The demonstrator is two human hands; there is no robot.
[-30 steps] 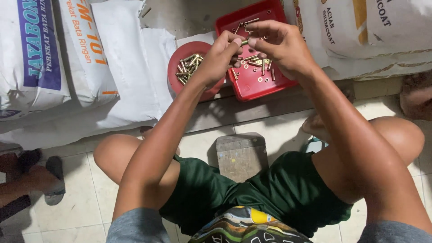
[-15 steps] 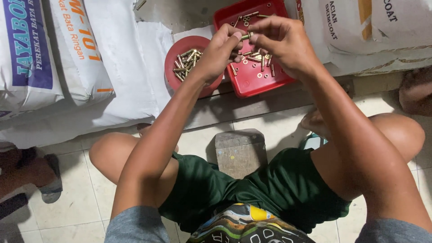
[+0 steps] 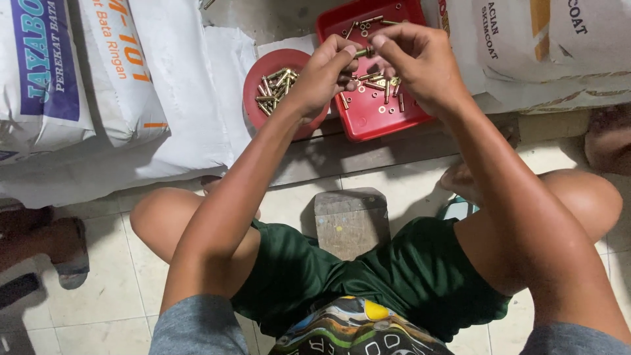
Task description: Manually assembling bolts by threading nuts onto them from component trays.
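Pale floor tiles (image 3: 407, 190) carry stacked white sacks (image 3: 118, 79) and a seated person on a low wooden block (image 3: 350, 220). Ahead lie 2 red containers: a round bowl (image 3: 253, 98) of brass-coloured bolts (image 3: 275, 89), and just beside it a square tray (image 3: 384, 125) strewn with loose bolts and small rings. Both hands meet above the tray's near-left corner. The left hand (image 3: 322, 75) and right hand (image 3: 414, 62) each have fingertips pinched together on 1 small bolt (image 3: 363, 51), held level between them. The step in hand appears to be fitting a small part onto that bolt; whether it is seated cannot be told. The next move, by judgement, calls for a fine twist of the fingertips while the other hand holds the bolt steady.
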